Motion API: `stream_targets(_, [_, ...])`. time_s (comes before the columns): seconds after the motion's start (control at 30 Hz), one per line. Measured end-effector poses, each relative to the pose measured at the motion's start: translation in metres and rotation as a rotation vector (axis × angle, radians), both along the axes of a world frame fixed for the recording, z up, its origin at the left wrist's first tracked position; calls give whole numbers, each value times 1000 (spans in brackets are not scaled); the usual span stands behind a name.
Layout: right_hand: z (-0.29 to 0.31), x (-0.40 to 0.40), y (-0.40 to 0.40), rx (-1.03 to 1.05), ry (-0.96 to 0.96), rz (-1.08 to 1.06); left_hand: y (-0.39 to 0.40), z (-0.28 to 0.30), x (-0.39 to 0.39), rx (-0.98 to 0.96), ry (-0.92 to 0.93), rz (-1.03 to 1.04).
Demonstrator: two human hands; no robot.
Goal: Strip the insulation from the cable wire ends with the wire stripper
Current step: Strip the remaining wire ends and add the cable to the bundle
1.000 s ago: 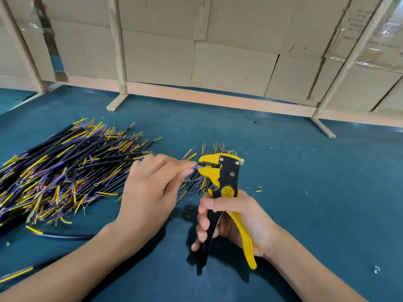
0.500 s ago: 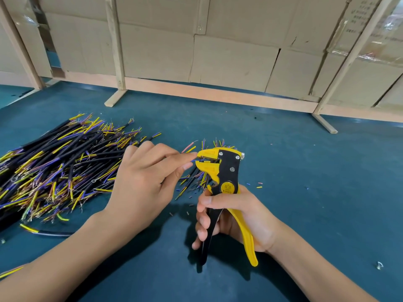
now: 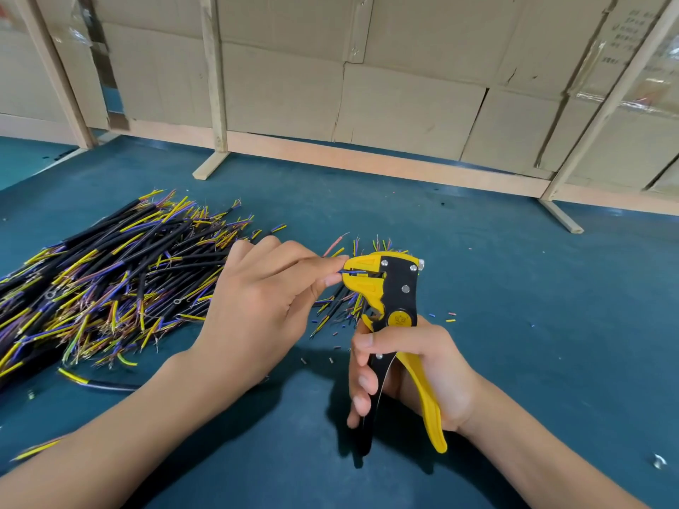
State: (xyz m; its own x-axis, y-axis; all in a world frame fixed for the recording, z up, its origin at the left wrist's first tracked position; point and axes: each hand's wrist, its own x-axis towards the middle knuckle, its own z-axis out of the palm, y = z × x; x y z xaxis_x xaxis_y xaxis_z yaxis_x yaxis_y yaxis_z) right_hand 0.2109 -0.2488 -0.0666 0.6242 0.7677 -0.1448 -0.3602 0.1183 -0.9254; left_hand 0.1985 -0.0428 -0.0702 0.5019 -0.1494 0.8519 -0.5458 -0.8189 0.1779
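Note:
My right hand (image 3: pixel 408 365) grips the handles of a yellow and black wire stripper (image 3: pixel 395 288), held upright over the blue table with its jaws pointing left. My left hand (image 3: pixel 264 306) pinches a thin blue wire (image 3: pixel 353 272) between thumb and forefinger, its end lying between the stripper's yellow jaws. The rest of that cable is hidden under my left hand. A big pile of black cables (image 3: pixel 103 284) with yellow, blue and purple wire ends lies to the left.
A smaller bunch of cables (image 3: pixel 349 306) lies behind the stripper. Small bits of cut insulation (image 3: pixel 450 317) dot the blue table (image 3: pixel 532 361). Cardboard boxes (image 3: pixel 404 104) behind a wooden frame (image 3: pixel 367 167) close off the far side. A small metal piece (image 3: pixel 659 461) lies at the right.
The view has drifted a little; both hands and the stripper hold nearly the same pose, with the blue wire end still in the jaws.

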Motion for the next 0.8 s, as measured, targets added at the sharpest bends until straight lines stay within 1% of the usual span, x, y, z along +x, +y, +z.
stream_targets(0.17, [0,0,0,10,-12,-4,1,2,0,4,-12,-14])
stream_targets(0.4, [0,1,-3,29,8,45,5,4,3,24,7,-36])
stream_targets(0.8, [1,-2,2,15,32,-13,2,4,0,-5,32,-48])
